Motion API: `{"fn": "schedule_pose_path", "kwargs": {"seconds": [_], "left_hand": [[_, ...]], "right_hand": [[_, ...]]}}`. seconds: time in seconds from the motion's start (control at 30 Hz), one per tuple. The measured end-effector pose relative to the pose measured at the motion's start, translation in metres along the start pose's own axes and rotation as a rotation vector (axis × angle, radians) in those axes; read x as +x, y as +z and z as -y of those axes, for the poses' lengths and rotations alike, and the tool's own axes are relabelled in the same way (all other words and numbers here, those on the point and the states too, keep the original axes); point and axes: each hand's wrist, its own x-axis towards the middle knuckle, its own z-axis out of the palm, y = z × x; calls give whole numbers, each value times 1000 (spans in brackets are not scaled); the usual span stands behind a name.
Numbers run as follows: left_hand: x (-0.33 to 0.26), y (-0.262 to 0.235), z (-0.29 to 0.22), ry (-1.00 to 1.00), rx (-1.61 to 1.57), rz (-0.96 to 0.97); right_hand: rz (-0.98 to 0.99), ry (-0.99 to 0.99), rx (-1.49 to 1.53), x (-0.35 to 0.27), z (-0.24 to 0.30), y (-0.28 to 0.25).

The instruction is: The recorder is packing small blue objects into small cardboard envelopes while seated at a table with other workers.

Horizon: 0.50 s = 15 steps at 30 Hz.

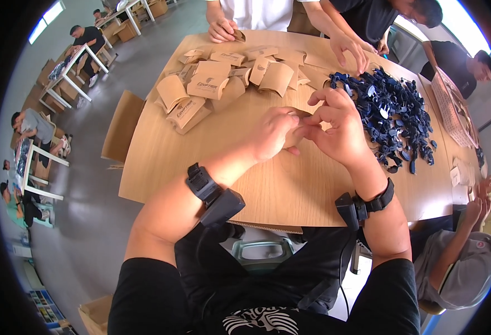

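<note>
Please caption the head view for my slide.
Left hand and right hand hold a brown carton near a dark-blue pile.

I watch the left hand (273,133) grip a small brown carton (293,137) while the right hand (339,124) pinches at its edge. Beyond them, leftward, more brown cartons (207,79) lie heaped on the wooden table (200,151); just right sprawls a dark-blue tangle (391,117), a co-worker's hand (350,50) hovering near its far side.

Grey floor (92,184) beneath white-legged tables (79,54)
</note>
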Motion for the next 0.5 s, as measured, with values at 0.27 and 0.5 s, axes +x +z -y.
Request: {"fn": "schedule_pose_path", "kwargs": {"seconds": [0.27, 0.5], "left_hand": [[-4, 5, -14, -76, -66, -86], [1, -7, 5, -128, -363, -68]], "right_hand": [[-29, 48, 143, -3, 0, 9], [-25, 6, 200, -3, -6, 12]]}}
